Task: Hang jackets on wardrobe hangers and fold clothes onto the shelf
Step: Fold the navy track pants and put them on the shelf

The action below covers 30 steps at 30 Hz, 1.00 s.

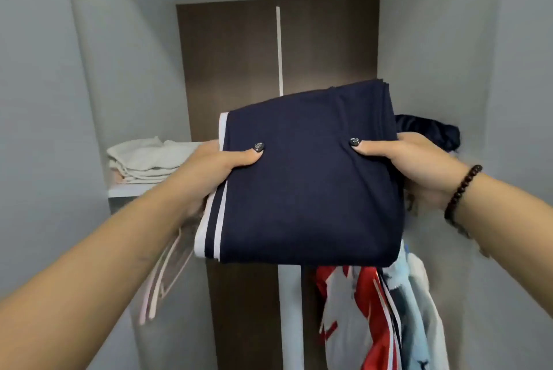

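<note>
A folded navy garment with white stripes along its left edge is held up in front of the open wardrobe. My left hand grips its left side, thumb on top and fingers hidden underneath. My right hand grips its right side the same way; a dark bead bracelet sits on that wrist. The garment hangs level with the white shelf, which it mostly hides.
A stack of folded cream clothes lies on the shelf's left part. A dark navy bundle lies at the shelf's right. Below hang pale pink hangers at left and red, white and light blue jackets at right. Grey walls enclose both sides.
</note>
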Available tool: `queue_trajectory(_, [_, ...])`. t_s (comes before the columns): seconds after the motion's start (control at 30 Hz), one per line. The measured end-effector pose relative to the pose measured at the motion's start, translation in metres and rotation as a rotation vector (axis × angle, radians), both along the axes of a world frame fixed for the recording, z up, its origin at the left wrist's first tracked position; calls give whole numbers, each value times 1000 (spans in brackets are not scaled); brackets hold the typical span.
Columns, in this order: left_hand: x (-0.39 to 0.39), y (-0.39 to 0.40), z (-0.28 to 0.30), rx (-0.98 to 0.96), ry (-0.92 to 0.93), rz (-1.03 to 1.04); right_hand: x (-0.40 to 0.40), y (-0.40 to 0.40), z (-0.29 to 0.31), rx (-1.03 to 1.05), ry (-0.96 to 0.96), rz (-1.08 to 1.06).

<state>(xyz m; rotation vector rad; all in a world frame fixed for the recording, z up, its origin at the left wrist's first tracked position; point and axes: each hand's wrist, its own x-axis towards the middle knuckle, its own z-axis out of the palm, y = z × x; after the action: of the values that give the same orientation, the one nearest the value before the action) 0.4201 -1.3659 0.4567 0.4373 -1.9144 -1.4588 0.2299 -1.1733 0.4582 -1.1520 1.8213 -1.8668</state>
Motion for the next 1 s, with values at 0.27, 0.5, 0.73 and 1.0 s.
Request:
queue_trajectory(0.27, [-96,-87,142,-87,55,174,-105,-105,146,-23,141,-73])
queue_trajectory(0.5, [-219,-100,155,-239,-109,21,-202,-106,198,358,372,-241])
queue_trajectory(0.73, [-334,-56,108,-184,-328,-131,-284,-96,165,986,708,-613])
queue_trajectory(1.0, [-361,-44,86,-306,-506,16,-318,-105,109,980,857,-686])
